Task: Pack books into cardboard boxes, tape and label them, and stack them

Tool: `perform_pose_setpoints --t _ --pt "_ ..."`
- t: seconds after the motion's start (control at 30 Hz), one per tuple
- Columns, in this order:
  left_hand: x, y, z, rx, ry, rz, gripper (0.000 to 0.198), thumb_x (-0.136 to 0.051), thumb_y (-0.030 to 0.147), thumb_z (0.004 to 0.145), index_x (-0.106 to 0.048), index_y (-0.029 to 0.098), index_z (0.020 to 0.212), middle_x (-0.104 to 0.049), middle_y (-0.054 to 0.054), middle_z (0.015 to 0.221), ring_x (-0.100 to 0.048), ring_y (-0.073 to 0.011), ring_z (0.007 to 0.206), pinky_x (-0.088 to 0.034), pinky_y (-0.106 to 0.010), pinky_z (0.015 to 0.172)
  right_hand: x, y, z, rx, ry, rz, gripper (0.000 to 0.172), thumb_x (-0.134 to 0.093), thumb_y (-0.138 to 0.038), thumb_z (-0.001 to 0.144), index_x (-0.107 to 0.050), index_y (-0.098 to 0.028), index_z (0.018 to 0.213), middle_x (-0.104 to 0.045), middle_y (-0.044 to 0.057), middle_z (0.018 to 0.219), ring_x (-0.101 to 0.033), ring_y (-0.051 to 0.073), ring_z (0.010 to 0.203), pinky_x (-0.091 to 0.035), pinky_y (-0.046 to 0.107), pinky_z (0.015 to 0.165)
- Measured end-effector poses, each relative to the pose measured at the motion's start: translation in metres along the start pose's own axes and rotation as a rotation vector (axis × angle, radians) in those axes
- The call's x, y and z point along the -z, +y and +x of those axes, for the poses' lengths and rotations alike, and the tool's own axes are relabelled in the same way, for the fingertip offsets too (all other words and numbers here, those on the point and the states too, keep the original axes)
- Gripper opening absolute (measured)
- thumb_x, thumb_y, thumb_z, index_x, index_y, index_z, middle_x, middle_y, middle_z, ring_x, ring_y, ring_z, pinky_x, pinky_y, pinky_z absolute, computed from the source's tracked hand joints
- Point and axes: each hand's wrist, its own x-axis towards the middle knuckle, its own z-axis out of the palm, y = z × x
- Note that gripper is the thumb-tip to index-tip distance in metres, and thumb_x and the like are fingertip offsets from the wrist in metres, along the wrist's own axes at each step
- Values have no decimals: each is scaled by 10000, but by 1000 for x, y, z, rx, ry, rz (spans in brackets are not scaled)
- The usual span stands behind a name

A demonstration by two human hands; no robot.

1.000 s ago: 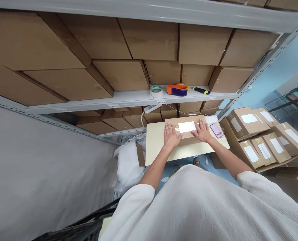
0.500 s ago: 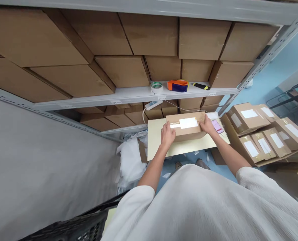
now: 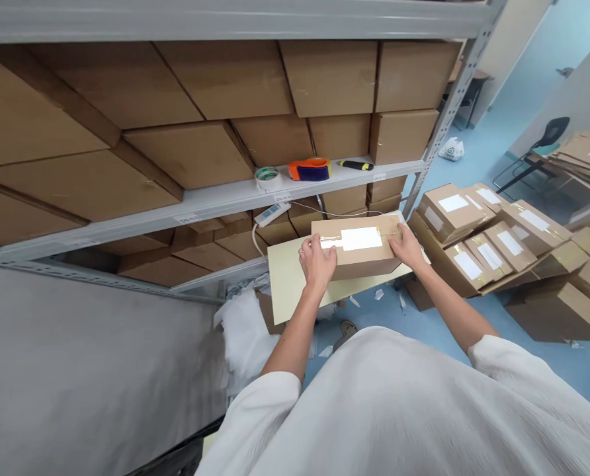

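A taped cardboard box with a white label on top is held between my two hands, over the pale yellow tabletop. My left hand grips its left end, fingers on the top edge and taped seam. At the other end my right hand is closed round the corner, thumb on the top face. The box hides much of the tabletop; whether its underside touches it I cannot tell.
Metal shelving full of cardboard boxes stands ahead, with a tape roll, an orange-and-blue tape dispenser and a utility knife on its ledge. Labelled parcels fill a large carton at right. White packing material lies lower left.
My view has turned to the right, showing more of the parcels and the room. The box, still in both hands, has come nearer and now covers the phone's place on the table.
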Motion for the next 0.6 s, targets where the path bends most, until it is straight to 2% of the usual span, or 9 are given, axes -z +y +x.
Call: perform_pose_setpoints --t 0.27,0.47,0.6 --pt "-31 79 -53 -162 -111 -42 587 -665 386 988 -580 231 1547 -536 -214 1551 -500 -448 1484 -430 -630 1259 92 55 -82 -137 161 -22 704 -598 -511 986 -541 -166 1596 -627 214 1586 -576 418 1473 -470 630 1248" --pt "-72 140 -90 -296 -267 -112 553 -653 419 990 -603 254 1516 -547 -191 1548 -503 -432 1492 -429 -618 1271 159 99 -144 -295 278 -84 708 -567 -546 1003 -547 -151 1589 -622 228 1591 -556 415 1494 -437 621 1268" --pt "-103 182 -104 -396 -377 -164 586 -683 417 964 -602 254 1521 -541 -183 1576 -505 -427 1500 -420 -608 1290 202 123 -175 -406 371 -140 664 -550 -545 997 -605 -158 1533 -651 222 1557 -581 417 1462 -446 619 1254"
